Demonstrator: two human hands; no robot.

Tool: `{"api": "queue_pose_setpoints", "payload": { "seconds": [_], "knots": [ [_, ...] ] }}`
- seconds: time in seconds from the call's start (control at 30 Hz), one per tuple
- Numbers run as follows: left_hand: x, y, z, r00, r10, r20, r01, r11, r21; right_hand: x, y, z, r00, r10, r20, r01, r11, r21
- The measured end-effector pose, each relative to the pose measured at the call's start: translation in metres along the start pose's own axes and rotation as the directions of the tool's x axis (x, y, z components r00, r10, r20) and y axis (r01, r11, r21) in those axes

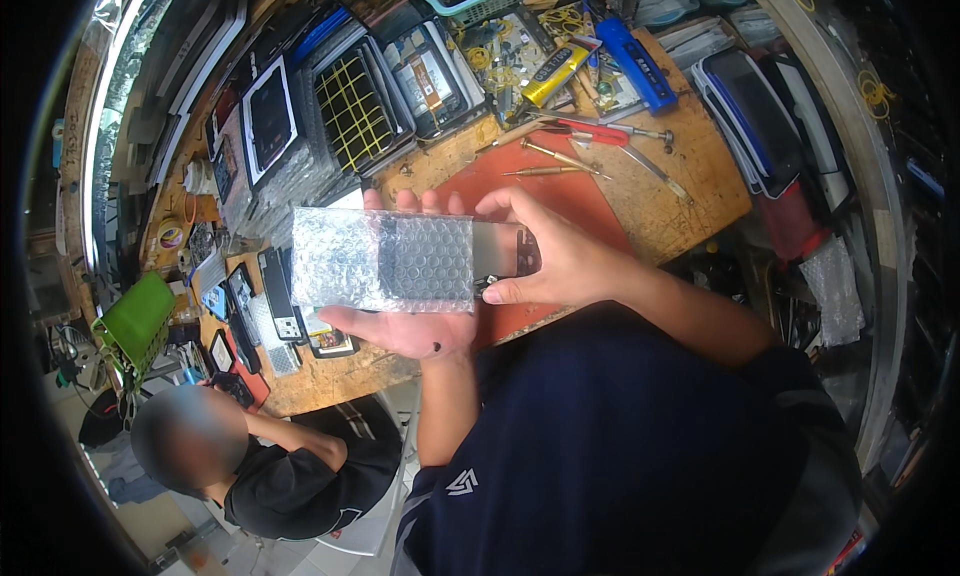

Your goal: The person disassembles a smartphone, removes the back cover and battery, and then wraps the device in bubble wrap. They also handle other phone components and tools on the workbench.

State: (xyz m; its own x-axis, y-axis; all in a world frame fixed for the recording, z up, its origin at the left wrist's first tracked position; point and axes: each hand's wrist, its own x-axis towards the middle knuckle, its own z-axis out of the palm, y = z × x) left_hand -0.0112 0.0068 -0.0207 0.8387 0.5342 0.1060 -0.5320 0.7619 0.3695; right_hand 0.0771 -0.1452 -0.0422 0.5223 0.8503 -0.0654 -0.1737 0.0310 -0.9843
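A clear bubble-wrap pouch (385,261) lies across the upturned palm of my left hand (425,331). The fingertips show past its far edge and the thumb lies along its near edge. At the pouch's right end, my right hand (560,251) grips a thin, flat phone part (527,251) with a dark end and a small connector, between thumb and fingers. The left portion of this part overlaps the pouch's right edge; how far it reaches inside I cannot tell. Beneath both hands is a red work mat (590,201) on the wooden bench (690,191).
Tweezers and screwdrivers (560,166) lie at the mat's far side, near a yellow tube (560,73) and a blue tool (638,66). Stacked tablets and screens (270,121) stand at the far left. A person (300,466) sits at lower left, beside a green basket (135,321).
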Motion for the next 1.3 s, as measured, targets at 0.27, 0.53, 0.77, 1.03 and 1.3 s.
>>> {"api": "queue_pose_setpoints", "payload": {
  "seconds": [0.27, 0.53, 0.77, 1.03, 1.3],
  "knots": [
    [-0.022, -0.027, -0.003, 0.983, 0.164, -0.079, -0.12, 0.908, 0.402, 0.005, 0.003, 0.001, 0.999, -0.017, 0.048, 0.01, 0.99, 0.142],
    [-0.007, 0.001, 0.007, 0.935, 0.166, 0.313, -0.292, 0.863, 0.413, 0.003, 0.002, -0.003, 0.99, -0.109, 0.09, 0.089, 0.975, 0.205],
    [-0.007, 0.019, 0.013, 0.948, 0.264, 0.179, -0.318, 0.83, 0.459, 0.006, -0.004, 0.001, 0.984, -0.099, 0.145, 0.069, 0.978, 0.197],
    [-0.011, 0.001, 0.0, 0.934, 0.195, 0.3, -0.286, 0.912, 0.296, 0.005, -0.003, -0.002, 0.977, -0.089, 0.196, 0.029, 0.957, 0.288],
    [-0.011, -0.002, -0.006, 0.954, 0.209, 0.216, -0.255, 0.942, 0.216, 0.002, 0.005, -0.001, 0.974, -0.146, 0.172, 0.057, 0.897, 0.438]
  ]
}}
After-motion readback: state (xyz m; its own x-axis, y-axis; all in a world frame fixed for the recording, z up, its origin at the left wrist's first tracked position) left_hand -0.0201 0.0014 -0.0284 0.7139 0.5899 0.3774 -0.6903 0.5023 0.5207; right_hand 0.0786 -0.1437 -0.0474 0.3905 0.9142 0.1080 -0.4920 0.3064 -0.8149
